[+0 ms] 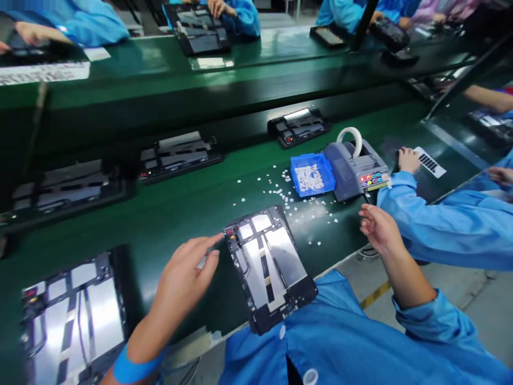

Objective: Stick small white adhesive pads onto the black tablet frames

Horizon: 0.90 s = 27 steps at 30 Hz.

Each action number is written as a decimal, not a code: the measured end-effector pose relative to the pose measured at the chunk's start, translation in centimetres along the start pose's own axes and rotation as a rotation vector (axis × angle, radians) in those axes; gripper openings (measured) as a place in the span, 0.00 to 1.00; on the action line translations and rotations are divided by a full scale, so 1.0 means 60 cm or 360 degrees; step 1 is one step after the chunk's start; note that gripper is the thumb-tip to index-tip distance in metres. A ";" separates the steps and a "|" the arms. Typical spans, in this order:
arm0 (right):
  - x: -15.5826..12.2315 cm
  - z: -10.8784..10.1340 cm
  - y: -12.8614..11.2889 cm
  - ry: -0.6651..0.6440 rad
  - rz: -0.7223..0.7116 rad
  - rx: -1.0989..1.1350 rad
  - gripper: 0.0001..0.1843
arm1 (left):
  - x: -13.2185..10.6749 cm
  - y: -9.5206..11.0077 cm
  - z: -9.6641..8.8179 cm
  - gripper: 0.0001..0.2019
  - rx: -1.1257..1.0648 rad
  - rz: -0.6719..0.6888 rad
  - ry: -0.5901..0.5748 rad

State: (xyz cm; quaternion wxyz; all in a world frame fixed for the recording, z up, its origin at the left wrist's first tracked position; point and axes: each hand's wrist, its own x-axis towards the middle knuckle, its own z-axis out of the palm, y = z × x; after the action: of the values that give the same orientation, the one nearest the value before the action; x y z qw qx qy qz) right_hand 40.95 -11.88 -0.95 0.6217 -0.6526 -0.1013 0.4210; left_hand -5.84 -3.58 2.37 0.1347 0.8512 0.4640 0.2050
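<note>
An opened tablet (276,256) with its inner parts bare lies in front of me, its near end over the table edge by my blue coat. My left hand (186,280) is at its upper left corner, index finger stretched out to the edge and thumb apart, holding nothing. Off to the right, my right hand (380,227) is raised just below the tape dispenser (356,168), with its fingers curled together. Whatever may be between those fingertips is too small to make out. A roll of white tape (350,138) stands in the dispenser.
A blue tray (312,175) of small white pieces touches the dispenser; similar scraps (280,192) are scattered nearby. Another opened tablet (74,321) lies at left, with several more along the back. A co-worker's hand (409,160) rests right of the dispenser. Other people work across the green bench (180,214).
</note>
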 end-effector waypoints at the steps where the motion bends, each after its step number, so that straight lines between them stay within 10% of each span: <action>1: 0.012 -0.002 -0.007 0.0018 0.0010 0.0015 0.26 | 0.004 0.006 -0.001 0.16 -0.0020 -0.0008 -0.0016; 8: 0.049 0.023 -0.042 0.0019 0.0006 0.0124 0.18 | 0.009 0.031 -0.014 0.16 -0.0118 -0.0089 -0.0014; 13: -0.012 0.035 -0.052 0.0007 -0.0166 0.0177 0.18 | -0.003 0.036 -0.020 0.14 -0.0270 -0.0268 0.0084; 21: -0.185 0.233 0.033 -0.1157 -0.0206 -0.0434 0.08 | 0.028 0.134 0.018 0.18 -0.1453 -0.0801 0.0034; 27: -0.214 0.327 0.064 -0.1522 -0.0305 -0.0564 0.07 | 0.031 0.133 0.030 0.07 -0.1754 -0.0966 0.0282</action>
State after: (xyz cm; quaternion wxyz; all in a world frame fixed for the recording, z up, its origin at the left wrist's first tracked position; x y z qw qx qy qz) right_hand 18.14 -6.85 3.54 0.4217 -0.4704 -0.5032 0.5897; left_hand 1.80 -6.32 4.55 0.5663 0.4674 0.5204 0.4360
